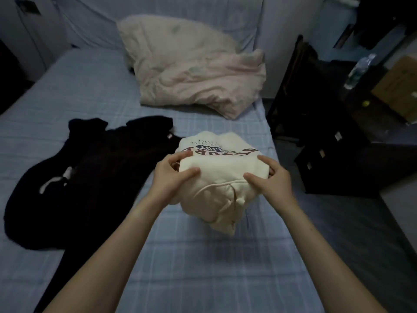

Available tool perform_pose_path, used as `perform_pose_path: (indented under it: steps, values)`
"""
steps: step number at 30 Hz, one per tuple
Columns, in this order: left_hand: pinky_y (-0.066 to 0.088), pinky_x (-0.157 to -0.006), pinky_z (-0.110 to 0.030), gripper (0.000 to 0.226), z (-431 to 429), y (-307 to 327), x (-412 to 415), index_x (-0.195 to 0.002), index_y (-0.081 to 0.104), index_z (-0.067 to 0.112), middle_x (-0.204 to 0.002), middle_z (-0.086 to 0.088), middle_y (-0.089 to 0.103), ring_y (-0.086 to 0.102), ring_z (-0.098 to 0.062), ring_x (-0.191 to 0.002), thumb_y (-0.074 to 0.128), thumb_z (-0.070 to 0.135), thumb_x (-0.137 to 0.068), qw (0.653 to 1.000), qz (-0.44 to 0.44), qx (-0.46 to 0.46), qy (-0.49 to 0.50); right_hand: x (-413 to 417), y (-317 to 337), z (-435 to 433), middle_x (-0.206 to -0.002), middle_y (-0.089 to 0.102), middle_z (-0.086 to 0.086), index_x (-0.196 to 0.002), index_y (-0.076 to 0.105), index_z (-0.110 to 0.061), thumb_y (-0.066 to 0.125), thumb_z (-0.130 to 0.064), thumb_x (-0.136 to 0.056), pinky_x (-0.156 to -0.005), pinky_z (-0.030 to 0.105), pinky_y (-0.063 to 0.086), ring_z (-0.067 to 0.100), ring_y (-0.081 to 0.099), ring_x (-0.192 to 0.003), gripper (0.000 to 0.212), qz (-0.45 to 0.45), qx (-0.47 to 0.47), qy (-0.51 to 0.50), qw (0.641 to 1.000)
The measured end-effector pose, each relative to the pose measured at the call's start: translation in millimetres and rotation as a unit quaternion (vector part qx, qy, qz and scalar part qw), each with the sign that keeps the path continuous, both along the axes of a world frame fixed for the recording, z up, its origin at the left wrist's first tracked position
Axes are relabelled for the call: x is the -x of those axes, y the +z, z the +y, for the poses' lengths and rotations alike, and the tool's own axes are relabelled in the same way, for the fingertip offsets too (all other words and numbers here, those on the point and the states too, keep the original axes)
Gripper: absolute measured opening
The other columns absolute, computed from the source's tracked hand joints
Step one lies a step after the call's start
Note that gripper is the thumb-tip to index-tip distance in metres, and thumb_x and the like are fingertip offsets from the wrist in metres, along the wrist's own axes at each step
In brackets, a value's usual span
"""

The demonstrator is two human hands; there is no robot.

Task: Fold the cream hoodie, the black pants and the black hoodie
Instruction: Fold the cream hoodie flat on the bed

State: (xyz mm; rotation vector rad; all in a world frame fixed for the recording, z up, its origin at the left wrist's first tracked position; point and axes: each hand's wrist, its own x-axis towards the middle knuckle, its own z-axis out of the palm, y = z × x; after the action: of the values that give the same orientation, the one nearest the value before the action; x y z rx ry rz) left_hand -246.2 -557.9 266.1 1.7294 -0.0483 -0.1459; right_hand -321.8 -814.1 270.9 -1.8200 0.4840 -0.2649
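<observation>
The cream hoodie (222,168) is folded into a compact bundle in the middle of the bed, its printed lettering facing up and its hood and drawstrings hanging toward me. My left hand (171,175) grips the bundle's left side, thumb on top. My right hand (269,179) grips its right side the same way. Black clothing (90,177) lies spread and unfolded on the bed to the left, its upper edge touching the cream bundle. I cannot tell the black pants from the black hoodie in that dark heap.
The bed (191,267) has a light blue checked sheet. A rumpled pale pink duvet (194,71) lies at its far end. To the right stand a dark cabinet (327,143), a water bottle (361,68) and a cardboard box (399,86).
</observation>
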Motion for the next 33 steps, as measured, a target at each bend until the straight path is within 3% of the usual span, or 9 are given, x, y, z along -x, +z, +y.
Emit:
perform_pose_path:
  steps: [4,9,15,17,20,24,27,30,33]
  values:
    - [0.053,-0.068,-0.017,0.042,4,-99,35,-0.103,0.072,0.036,-0.114,-0.002,0.069,0.064,-0.012,-0.083,0.089,0.018,-0.068,0.993,0.102,-0.055,0.000,31,-93,4,-0.126,0.064,0.004,-0.130,0.061,-0.015,0.089,-0.013,-0.071,-0.091,0.031,0.056,0.018,0.063,-0.112,0.066,0.112,0.007,0.016,0.994]
    - [0.048,-0.070,-0.014,0.046,10,-199,90,-0.107,0.071,0.030,-0.115,-0.008,0.066,0.061,-0.010,-0.083,0.090,0.016,-0.066,0.966,0.227,-0.124,-0.010,81,-184,10,-0.127,0.065,0.007,-0.131,0.061,-0.013,0.089,-0.015,-0.070,-0.094,0.032,0.054,0.017,0.063,-0.109,0.068,0.246,0.001,0.029,0.969]
    - [0.053,-0.082,-0.025,0.050,11,-229,121,-0.114,0.071,0.026,-0.115,-0.004,0.059,0.063,-0.021,-0.099,0.089,0.018,-0.068,0.955,0.255,-0.148,-0.025,118,-209,17,-0.136,0.061,0.009,-0.139,0.053,-0.013,0.084,-0.013,-0.077,-0.102,0.042,0.051,0.023,0.060,-0.120,0.069,0.300,-0.008,0.041,0.953]
    - [0.051,-0.095,-0.035,0.053,9,-227,117,-0.116,0.069,0.029,-0.119,-0.002,0.050,0.058,-0.018,-0.099,0.089,0.019,-0.068,0.957,0.230,-0.174,-0.041,116,-207,13,-0.144,0.053,0.009,-0.148,0.041,-0.017,0.078,-0.022,-0.084,-0.106,0.044,0.047,0.027,0.054,-0.127,0.074,0.315,0.048,0.078,0.945]
    - [0.036,-0.108,-0.031,0.070,7,-226,98,-0.130,0.058,0.036,-0.129,0.004,0.032,0.037,-0.010,-0.117,0.087,0.039,-0.066,0.958,0.112,-0.253,-0.072,96,-204,2,-0.160,0.030,0.012,-0.156,0.026,-0.026,0.066,-0.037,-0.091,-0.116,0.048,0.031,0.033,0.031,-0.144,0.077,0.274,0.226,0.129,0.926]
    - [0.011,-0.120,-0.042,0.080,-17,-249,48,-0.153,0.028,0.030,-0.163,0.000,0.015,0.013,-0.019,-0.148,0.062,0.056,-0.085,0.905,-0.060,-0.399,-0.137,33,-228,10,-0.166,0.018,0.001,-0.158,0.023,-0.029,0.049,-0.039,-0.101,-0.123,0.046,0.010,0.026,0.008,-0.154,0.063,0.170,0.346,0.187,0.904]
    - [-0.005,-0.122,-0.043,0.072,-48,-294,17,-0.157,0.014,0.027,-0.166,0.001,0.003,-0.003,-0.019,-0.153,0.039,0.056,-0.096,0.858,-0.099,-0.471,-0.178,-12,-282,22,-0.167,0.011,-0.004,-0.159,0.015,-0.033,0.037,-0.042,-0.103,-0.125,0.046,0.000,0.021,-0.001,-0.155,0.060,0.177,0.404,0.224,0.869]
    - [-0.007,-0.122,-0.045,0.066,-67,-355,6,-0.157,0.013,0.026,-0.166,-0.001,0.005,-0.003,-0.021,-0.153,0.032,0.052,-0.100,0.827,-0.096,-0.508,-0.222,-26,-352,22,-0.168,0.006,-0.006,-0.159,0.006,-0.037,0.024,-0.050,-0.104,-0.124,0.048,-0.002,0.021,-0.004,-0.155,0.059,0.205,0.449,0.251,0.833]
    - [-0.004,-0.122,-0.047,0.064,-70,-408,7,-0.157,0.015,0.027,-0.166,-0.003,0.010,0.004,-0.024,-0.153,0.024,0.054,-0.100,0.802,-0.117,-0.541,-0.224,-17,-410,15,-0.168,0.006,-0.006,-0.159,0.006,-0.037,0.023,-0.051,-0.105,-0.124,0.051,0.000,0.022,-0.002,-0.155,0.058,0.190,0.499,0.249,0.808]
